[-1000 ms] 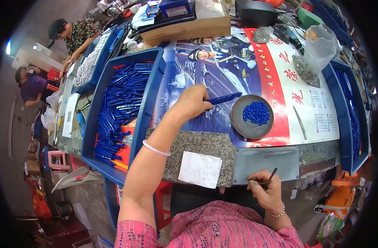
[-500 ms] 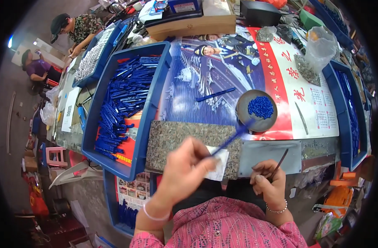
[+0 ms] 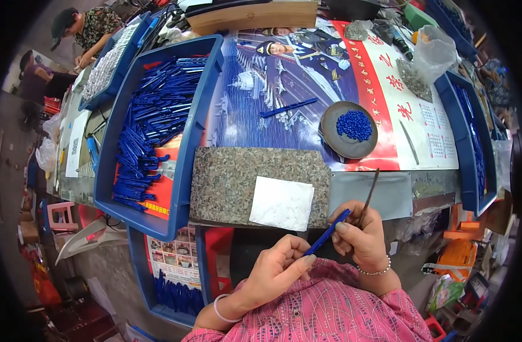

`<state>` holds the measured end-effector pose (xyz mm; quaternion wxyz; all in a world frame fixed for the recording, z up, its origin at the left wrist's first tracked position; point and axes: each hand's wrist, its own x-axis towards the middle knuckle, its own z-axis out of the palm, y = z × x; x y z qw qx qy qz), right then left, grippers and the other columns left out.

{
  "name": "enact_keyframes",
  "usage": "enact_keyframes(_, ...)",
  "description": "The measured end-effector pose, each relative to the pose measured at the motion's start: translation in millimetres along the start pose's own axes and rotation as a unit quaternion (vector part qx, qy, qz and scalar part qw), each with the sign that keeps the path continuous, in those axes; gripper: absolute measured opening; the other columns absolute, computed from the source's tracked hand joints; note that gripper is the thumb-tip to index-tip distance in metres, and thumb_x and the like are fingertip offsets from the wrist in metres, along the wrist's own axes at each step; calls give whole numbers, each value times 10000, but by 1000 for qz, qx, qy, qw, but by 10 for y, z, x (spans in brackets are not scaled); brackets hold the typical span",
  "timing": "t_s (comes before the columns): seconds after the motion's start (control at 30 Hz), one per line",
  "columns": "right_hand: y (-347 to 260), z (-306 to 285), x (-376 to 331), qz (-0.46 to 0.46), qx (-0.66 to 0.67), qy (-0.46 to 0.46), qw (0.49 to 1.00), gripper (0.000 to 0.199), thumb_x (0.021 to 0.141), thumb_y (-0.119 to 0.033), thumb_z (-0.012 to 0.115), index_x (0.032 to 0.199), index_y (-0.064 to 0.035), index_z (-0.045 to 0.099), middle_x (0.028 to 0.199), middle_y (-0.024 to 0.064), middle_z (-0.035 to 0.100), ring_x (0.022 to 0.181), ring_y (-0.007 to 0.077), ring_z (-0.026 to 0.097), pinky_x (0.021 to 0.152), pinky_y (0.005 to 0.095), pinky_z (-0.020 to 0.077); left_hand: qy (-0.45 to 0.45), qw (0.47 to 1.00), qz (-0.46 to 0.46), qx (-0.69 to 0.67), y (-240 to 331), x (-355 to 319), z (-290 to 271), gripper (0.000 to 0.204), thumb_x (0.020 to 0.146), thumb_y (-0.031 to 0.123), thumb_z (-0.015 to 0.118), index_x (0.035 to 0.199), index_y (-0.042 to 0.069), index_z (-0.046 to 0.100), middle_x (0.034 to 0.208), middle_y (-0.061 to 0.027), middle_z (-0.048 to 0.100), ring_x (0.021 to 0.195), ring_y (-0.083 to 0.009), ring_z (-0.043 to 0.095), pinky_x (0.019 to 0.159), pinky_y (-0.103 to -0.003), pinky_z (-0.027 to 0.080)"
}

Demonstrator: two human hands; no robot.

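Near my body, my left hand (image 3: 277,269) is closed on the lower end of a slim blue plastic piece (image 3: 325,233). My right hand (image 3: 362,236) pinches the upper end of the same piece. A thin, dark, pointed tool (image 3: 372,191) also sticks up from the right hand's fingers. Beyond the hands, a folded white paper (image 3: 282,202) lies on a speckled stone slab (image 3: 227,179). A round grey dish (image 3: 349,151) holds a heap of small blue pellets (image 3: 354,125). Another slim blue piece (image 3: 289,108) rests on the poster behind the slab.
A blue tray (image 3: 180,214) full of similar blue pieces stands on the left, with another blue tray (image 3: 489,199) at the far right. A slim metal tool (image 3: 409,141) lies on the poster (image 3: 229,122). Two people are at the far left, one beside a tray of white parts (image 3: 104,74).
My left hand has come down and back with the blue piece, away from the dish. Both hands now meet on that piece. The whole view has shifted slightly.
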<state>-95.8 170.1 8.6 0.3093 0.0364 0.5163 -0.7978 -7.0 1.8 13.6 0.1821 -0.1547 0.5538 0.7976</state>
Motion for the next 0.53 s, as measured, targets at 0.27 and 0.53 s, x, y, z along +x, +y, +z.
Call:
enact_keyframes(0.27,-186,-107,26,-41,-166,38,985,113,853,-59,552,932,16,582,698,46,600,477,37,467,424,174,359,-61,997,-28,-22,-91,-24,-45,136,917,70,482,1010,-28,468,805,-110,609,694,-140,617,632,-248,511)
enact_keyframes(0.53,-655,-451,566,-248,-556,104,787,115,849,-42,549,948,-5,593,730,7,585,564,24,458,509,168,364,131,982,119,-63,-22,98,-320,192,923,124,496,1046,-19,467,1045,-157,614,774,-147,630,672,-237,503)
